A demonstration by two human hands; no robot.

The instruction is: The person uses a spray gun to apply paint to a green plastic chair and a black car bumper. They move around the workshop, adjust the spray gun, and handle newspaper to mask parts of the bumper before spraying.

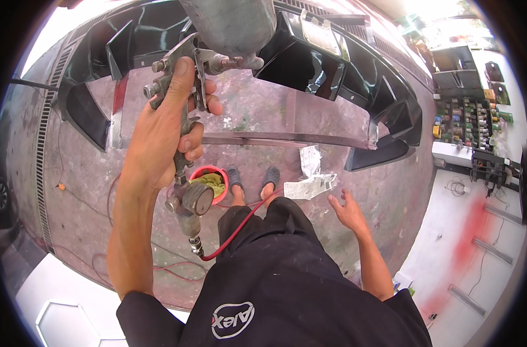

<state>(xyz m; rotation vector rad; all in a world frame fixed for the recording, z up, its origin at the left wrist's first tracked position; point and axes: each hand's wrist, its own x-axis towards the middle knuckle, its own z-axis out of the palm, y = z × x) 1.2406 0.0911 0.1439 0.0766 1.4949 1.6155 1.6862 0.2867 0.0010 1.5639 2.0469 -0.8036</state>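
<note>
My left hand [156,130] is raised and wrapped round the handle of a worn metal spray gun, its fingers at the trigger. The gun's grey paint cup [234,26] sits at the top of the view. Below the handle hang a round gauge [198,198] and a fitting with a red air hose [236,234]. Beyond the gun spreads a glossy black car bumper [153,34], partly hidden by the cup. Low on the right, my right hand [349,213] is empty, fingers apart, just beside some printed paper sheets [310,188].
A long bar [246,139] runs across under the bumper. By my feet stands a pink bucket [201,170] with a yellow-green cloth inside. Red hose loops over the stained floor at left. Shelves of cans [463,118] stand at far right, near a red-streaked white surface [469,237].
</note>
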